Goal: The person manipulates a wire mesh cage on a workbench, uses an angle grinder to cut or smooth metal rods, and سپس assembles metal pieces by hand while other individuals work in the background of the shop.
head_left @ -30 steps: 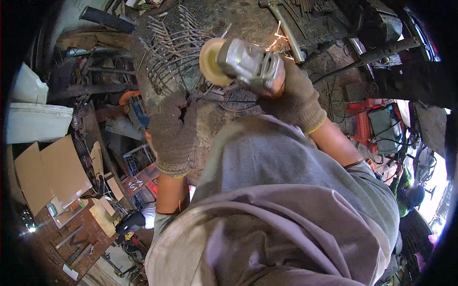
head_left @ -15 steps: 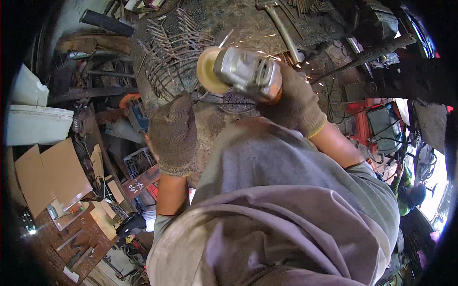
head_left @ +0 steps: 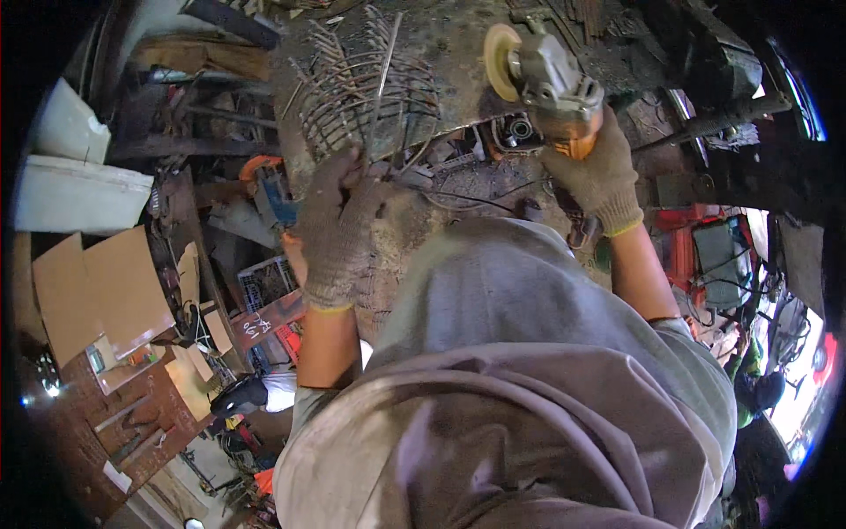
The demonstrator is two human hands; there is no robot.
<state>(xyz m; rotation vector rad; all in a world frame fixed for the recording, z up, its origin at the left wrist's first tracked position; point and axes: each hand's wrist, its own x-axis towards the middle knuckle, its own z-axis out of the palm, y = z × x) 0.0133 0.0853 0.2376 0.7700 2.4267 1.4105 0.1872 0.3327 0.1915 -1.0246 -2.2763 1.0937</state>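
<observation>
My right hand [head_left: 602, 176], in a brown knitted glove, grips an angle grinder [head_left: 557, 84] by its orange body. The grinder's pale yellow disc [head_left: 502, 62] stands over the bench, apart from any metal. My left hand [head_left: 339, 225], gloved the same way, is closed around the near end of a thin metal rod [head_left: 385, 66]. That rod points away from me, its far part bright. Beneath and beside it lies a pile of curved metal rods [head_left: 357, 110] with ridged ends. The left fingertips are partly hidden by the glove's fold.
A dark, dusty workbench [head_left: 458, 53] bears the pile, and a hammer head [head_left: 531, 15] shows behind the grinder. Cardboard [head_left: 106, 286] and a brown table [head_left: 97, 423] with tools are at left. A red machine [head_left: 677, 251] stands at right, with another person [head_left: 758, 388] beyond.
The grinder has moved right and away from the rod, and its disc has turned. Sparks no longer show. The rod now points more straight ahead, and the view has shifted slightly.
</observation>
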